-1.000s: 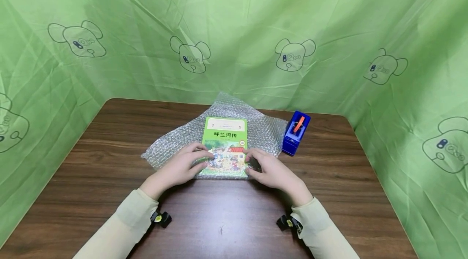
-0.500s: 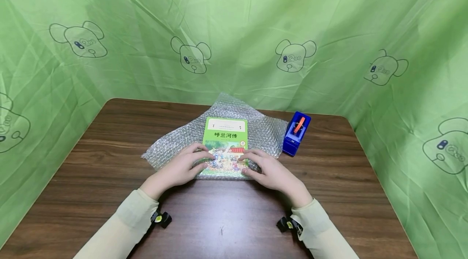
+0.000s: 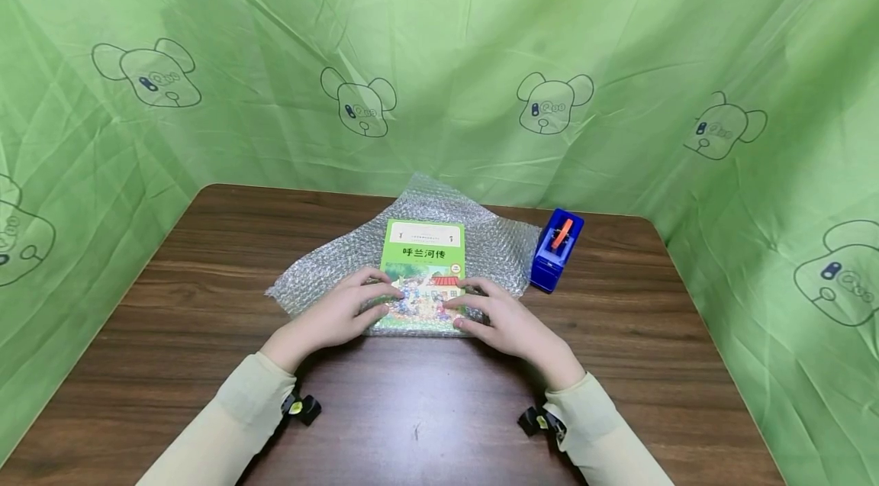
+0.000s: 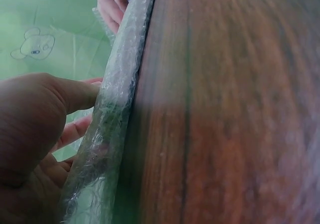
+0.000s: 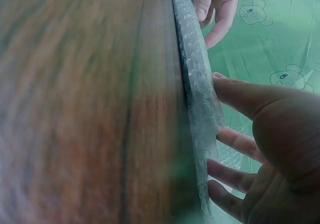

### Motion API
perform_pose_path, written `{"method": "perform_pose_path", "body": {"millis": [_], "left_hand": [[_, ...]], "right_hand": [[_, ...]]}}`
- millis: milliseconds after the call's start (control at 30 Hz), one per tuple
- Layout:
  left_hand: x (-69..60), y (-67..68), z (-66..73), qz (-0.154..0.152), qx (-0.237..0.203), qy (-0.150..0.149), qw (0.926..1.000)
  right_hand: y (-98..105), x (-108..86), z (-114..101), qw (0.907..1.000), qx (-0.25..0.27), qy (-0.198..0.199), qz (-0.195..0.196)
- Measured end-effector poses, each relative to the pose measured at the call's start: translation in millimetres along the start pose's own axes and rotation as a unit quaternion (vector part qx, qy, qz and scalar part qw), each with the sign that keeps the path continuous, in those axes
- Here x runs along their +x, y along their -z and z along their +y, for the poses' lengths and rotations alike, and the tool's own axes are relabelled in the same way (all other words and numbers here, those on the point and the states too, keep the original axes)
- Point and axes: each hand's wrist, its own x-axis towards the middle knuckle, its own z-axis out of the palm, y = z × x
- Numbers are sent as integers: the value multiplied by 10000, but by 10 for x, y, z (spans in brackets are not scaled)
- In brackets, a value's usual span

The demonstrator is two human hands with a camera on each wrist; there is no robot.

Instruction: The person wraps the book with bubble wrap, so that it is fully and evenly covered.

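A green book (image 3: 423, 253) with a picture cover lies flat near the middle of the table, on a sheet of bubble wrap (image 3: 330, 261). Bubble wrap (image 4: 120, 84) also folds round the book's near edge and over its lower part. My left hand (image 3: 339, 310) rests on the wrapped book's left side, fingers loosely spread. On the opposite side, my right hand (image 3: 504, 318) touches the wrapped cover with relaxed fingers, its thumb near the lower corner. In the right wrist view, the thumb and fingertips (image 5: 216, 170) meet the bubble wrap; part of the book is hidden there.
A blue tape dispenser (image 3: 558, 249) with an orange roll stands at the wrap's right corner. The brown wooden table (image 3: 206, 242) is backed by a green curtain (image 3: 453, 28) printed with cartoon heads.
My right hand's fingers have shifted left from the book's right edge onto its wrapped cover, then spread slightly. My left hand, the book and the dispenser have stayed in place.
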Motion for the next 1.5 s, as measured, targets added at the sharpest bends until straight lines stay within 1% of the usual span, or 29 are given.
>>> {"method": "perform_pose_path", "body": {"millis": [333, 567, 667, 1000, 1233, 1367, 1500], "left_hand": [[-1, 9, -11, 27, -31, -131, 9999], [-9, 33, -23, -147, -199, -29, 9997], [-11, 47, -24, -188, -275, -34, 9994], [-11, 39, -58, -215, -327, -37, 9992], [-11, 40, -85, -299, -411, 54, 9987], [-11, 72, -78, -375, -464, 27, 9982], [1, 96, -69, -428, -422, -28, 9982]], "right_hand": [[-2, -8, 8, 9998, 114, -123, -48], [-15, -1, 10, 9999, 115, -83, -12], [-20, 8, 10, 10000, 73, -62, 1], [-4, 15, -9, 9999, 103, -113, -45], [-8, 29, -1, 9999, 93, -105, -49], [-12, 35, 4, 9999, 62, -85, -52], [-5, 23, -5, 9999, 86, -89, -33]]}}
